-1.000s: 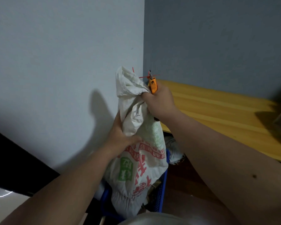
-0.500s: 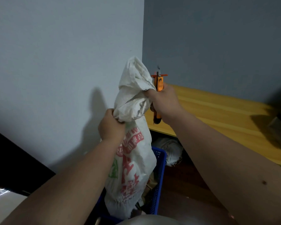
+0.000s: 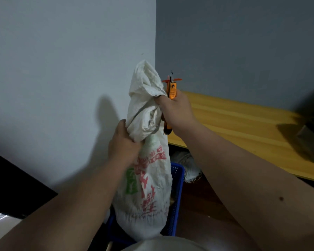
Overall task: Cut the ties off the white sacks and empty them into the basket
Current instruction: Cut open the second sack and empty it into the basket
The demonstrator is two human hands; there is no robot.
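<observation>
Grey walls are meeting in a corner behind the work, with a yellow wooden surface (image 3: 243, 127) running off beyond and to the right of the right hand.

Nearest, below both hands, a blue basket (image 3: 177, 192) is sitting on the floor, and the printed white sack (image 3: 149, 178) is standing upright with its base inside it. No emptied contents can be made out in the basket.

Left hand (image 3: 124, 144) is gripping the bunched neck of the sack from the left side, fingers curled round the cloth. Just above and to the right, the right hand (image 3: 176, 109) is clamping an orange cutter (image 3: 171, 91) and also pinching a fold of the sack mouth. A red tie (image 3: 171, 80) is lying across the cutter's tip, clear of the cloth.

Judgement: the tie appears to be off this sack, and the mouth is loosening. Opening and tipping the sack out is not yet done. Beyond the basket, under the surface, another white sack (image 3: 187, 165) is lying, apparently awaiting the same treatment.
</observation>
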